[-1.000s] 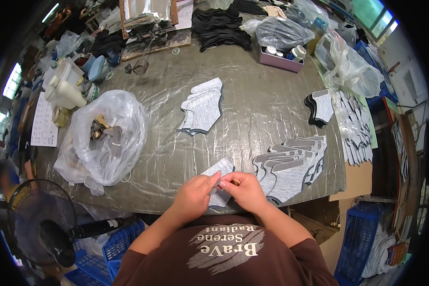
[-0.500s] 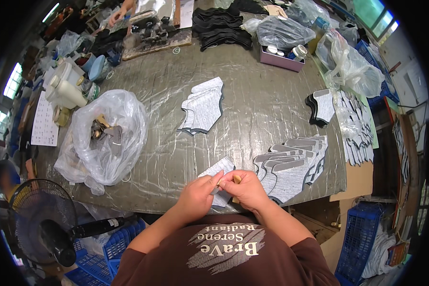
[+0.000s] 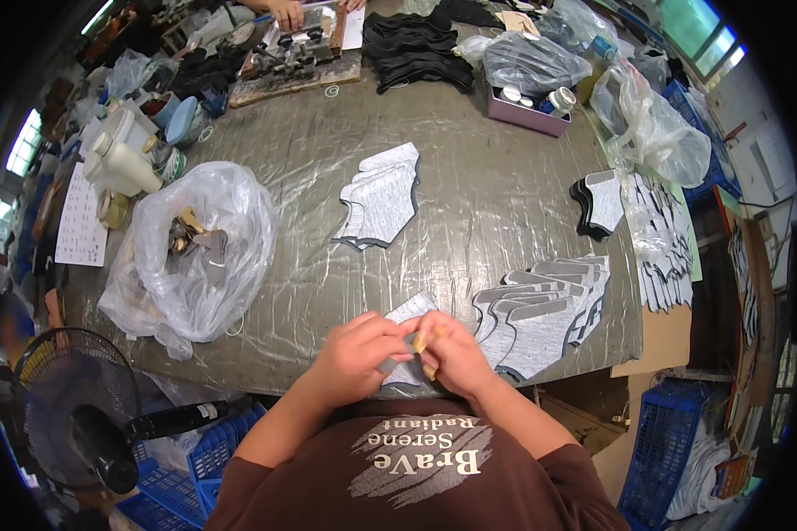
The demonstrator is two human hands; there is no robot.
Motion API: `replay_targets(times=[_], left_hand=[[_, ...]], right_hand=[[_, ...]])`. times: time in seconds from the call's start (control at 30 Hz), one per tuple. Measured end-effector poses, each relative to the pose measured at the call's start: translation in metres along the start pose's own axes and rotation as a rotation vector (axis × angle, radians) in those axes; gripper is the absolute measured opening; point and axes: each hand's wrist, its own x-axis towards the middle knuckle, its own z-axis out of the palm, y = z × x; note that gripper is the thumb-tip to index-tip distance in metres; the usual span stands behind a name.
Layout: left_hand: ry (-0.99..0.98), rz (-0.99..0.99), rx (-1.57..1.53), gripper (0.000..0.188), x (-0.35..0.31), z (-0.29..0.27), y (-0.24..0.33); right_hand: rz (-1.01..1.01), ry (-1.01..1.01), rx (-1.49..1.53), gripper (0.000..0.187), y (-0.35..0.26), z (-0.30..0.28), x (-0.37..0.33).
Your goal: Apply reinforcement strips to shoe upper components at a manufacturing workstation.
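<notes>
At the near edge of the table, my left hand [image 3: 352, 356] pinches a small grey patch [image 3: 389, 364]. Close beside it, my right hand [image 3: 459, 356] has its fingers closed on a yellowish-brown strip [image 3: 421, 342], which looks like backing paper. Whether the strip still joins the patch is hidden by my fingers. Under both hands lies a light grey cut fabric piece [image 3: 411, 307]. Right of my right hand is a fanned pile of grey fabric pieces [image 3: 527, 341], with darker grey patches on them. Farther off, another stack of grey pieces [image 3: 383, 196] lies mid-table.
A clear plastic bag [image 3: 252, 221] with brownish scraps stands open at left. A small stack [image 3: 602, 202] lies at right. Beyond are black pieces [image 3: 416, 49], a purple box [image 3: 527, 115] of bottles, and a co-worker's hand [image 3: 287, 13] at a clamp-like device. A fan [image 3: 80, 407] stands lower left.
My hands have drawn slightly apart, the left shifting left. More of the grey patch and the yellowish strip shows between them. The co-worker's hand has moved right, over the device.
</notes>
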Motion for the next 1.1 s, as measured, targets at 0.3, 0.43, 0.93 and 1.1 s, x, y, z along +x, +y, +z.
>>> replay_targets(times=[0.3, 0.43, 0.93, 1.1], left_hand=[[0.62, -0.908, -0.614, 0.007, -0.038, 0.002, -0.034], [0.541, -0.959, -0.606, 0.006, -0.04, 0.003, -0.042], [0.278, -0.989, -0.444, 0.008, -0.026, 0.018, -0.043], [0.282, -1.003, -0.439, 0.007, -0.024, 0.018, -0.04]], right_hand=[[-0.86, 0.39, -1.4, 0.009, -0.027, -0.028, 0.013], [-0.572, 0.182, -1.711, 0.006, -0.003, -0.029, 0.008], [-0.536, 0.322, -1.721, 0.013, 0.019, -0.014, -0.002], [-0.521, 0.31, -1.715, 0.015, 0.015, -0.012, -0.002]])
